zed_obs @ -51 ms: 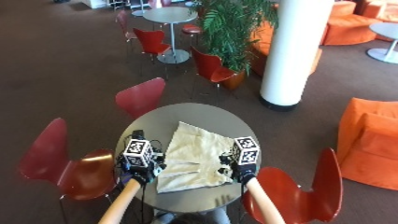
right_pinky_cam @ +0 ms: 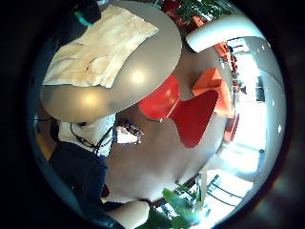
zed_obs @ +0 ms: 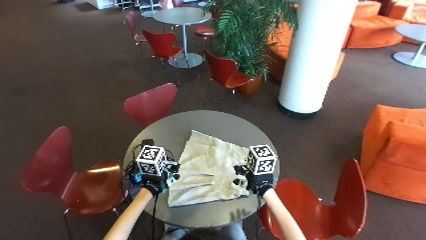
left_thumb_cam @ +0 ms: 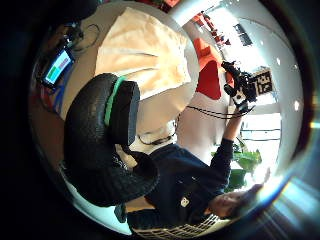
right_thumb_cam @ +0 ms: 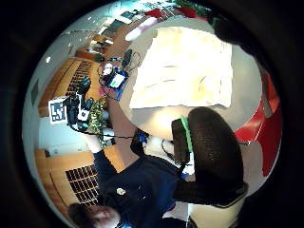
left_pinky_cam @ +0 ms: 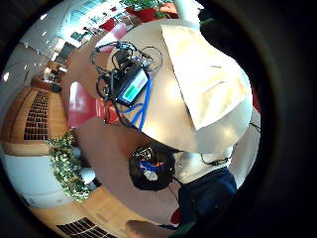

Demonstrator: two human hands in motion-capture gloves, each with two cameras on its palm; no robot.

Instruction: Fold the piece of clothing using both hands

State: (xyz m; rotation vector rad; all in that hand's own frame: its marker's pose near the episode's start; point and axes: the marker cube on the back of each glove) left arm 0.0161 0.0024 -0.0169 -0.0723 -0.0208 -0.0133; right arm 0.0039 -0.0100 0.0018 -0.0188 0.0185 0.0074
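A cream garment [zed_obs: 210, 170] lies spread flat on the round grey table [zed_obs: 200, 122], its near edge towards me. My left hand [zed_obs: 150, 187] hovers above the table just left of the garment and holds nothing. My right hand [zed_obs: 261, 187] hovers at the garment's right edge, also holding nothing. Both palm cameras look down on the garment [left_thumb_cam: 145, 50] [right_thumb_cam: 185, 66] from some height. The left hand's loosely curled fingers [left_thumb_cam: 105, 145] and the right hand's fingers [right_thumb_cam: 209, 152] are apart from the cloth.
A small device with a lit screen and tangled cables [left_pinky_cam: 131, 84] sits on the table left of the garment. Red chairs [zed_obs: 66, 175] [zed_obs: 326, 210] [zed_obs: 150, 102] ring the table. A white pillar [zed_obs: 313, 50] and a plant [zed_obs: 249, 30] stand beyond.
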